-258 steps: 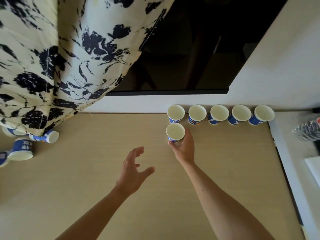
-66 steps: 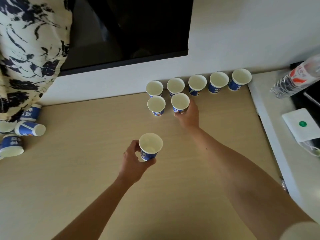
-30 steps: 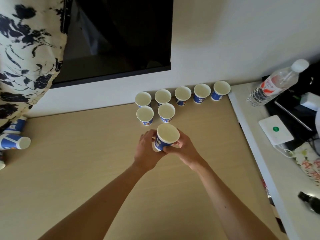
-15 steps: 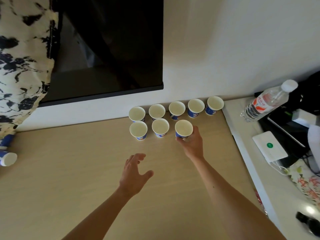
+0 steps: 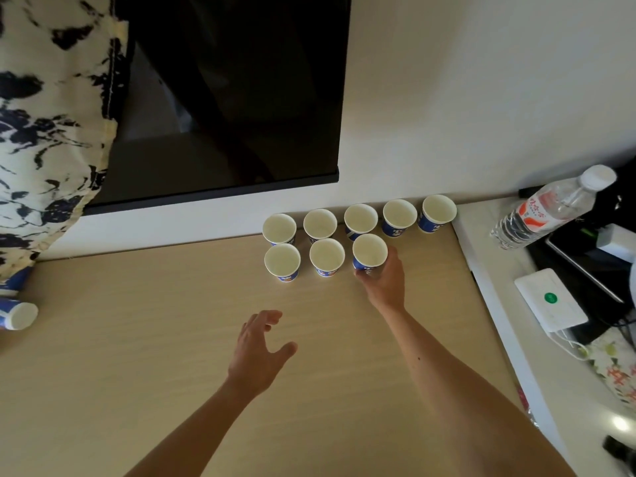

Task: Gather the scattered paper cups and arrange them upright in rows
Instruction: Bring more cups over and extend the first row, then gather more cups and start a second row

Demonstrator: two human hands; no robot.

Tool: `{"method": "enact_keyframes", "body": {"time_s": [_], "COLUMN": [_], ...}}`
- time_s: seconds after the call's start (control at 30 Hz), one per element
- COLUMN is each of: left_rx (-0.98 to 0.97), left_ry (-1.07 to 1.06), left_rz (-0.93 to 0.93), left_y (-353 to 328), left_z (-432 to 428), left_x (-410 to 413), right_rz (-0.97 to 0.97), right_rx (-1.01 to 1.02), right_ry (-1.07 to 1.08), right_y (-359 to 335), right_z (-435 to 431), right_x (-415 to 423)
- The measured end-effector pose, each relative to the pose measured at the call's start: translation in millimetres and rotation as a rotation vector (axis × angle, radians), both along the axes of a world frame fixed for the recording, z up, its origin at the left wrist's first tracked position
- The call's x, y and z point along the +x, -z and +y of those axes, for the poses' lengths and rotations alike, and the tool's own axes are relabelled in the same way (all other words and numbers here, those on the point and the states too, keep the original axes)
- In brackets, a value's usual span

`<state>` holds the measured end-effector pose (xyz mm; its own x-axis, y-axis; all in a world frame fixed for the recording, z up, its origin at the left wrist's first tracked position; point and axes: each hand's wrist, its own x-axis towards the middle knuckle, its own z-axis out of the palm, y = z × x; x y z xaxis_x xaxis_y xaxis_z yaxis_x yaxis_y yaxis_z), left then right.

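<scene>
Paper cups [image 5: 360,218] stand upright on the table [image 5: 137,373], at its far edge near the right corner, five behind, three in front. The right grip [image 5: 385,280] holds the rightmost front cup [image 5: 370,251]; the left grip [image 5: 256,349] hovers wide, empty. One tipped cup [image 5: 19,315] lies at the left edge.

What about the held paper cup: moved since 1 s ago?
Yes. The paper cup went toward the wall, into the front row; right hand grips it.
</scene>
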<state>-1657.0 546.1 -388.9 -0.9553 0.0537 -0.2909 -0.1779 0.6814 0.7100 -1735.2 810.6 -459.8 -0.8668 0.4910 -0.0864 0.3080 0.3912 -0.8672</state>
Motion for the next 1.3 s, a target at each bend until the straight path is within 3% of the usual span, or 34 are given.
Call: {"method": "enact_keyframes", "body": {"time_s": [0.2,0.43,0.87,1.3], "left_rx": [0.014,0.059,-0.003,-0.023], "left_ry": [-0.020,-0.124,-0.379,-0.596], "left_rz": [0.013,0.051,0.062,0.072], "left_y": [-5.0,-24.5,-31.4,-35.2], "left_z": [-9.2,-38.7,-215.0,-413.7], "left_x": [-0.7,6.5,81.8,127.6], "right_rz": [-0.028,-0.017,0.008,-0.053], "right_rx": [-0.054,-0.047,-0.047,0.055], "right_ry": [0.014,0.149,-0.492,-0.867], "right_y": [-4.3,-3.9,-56.3,-89.9], "right_z": [-1.4,-63.0,-266.6,-481.9], "right_x": [16.6,106.5,140.8,158.1]}}
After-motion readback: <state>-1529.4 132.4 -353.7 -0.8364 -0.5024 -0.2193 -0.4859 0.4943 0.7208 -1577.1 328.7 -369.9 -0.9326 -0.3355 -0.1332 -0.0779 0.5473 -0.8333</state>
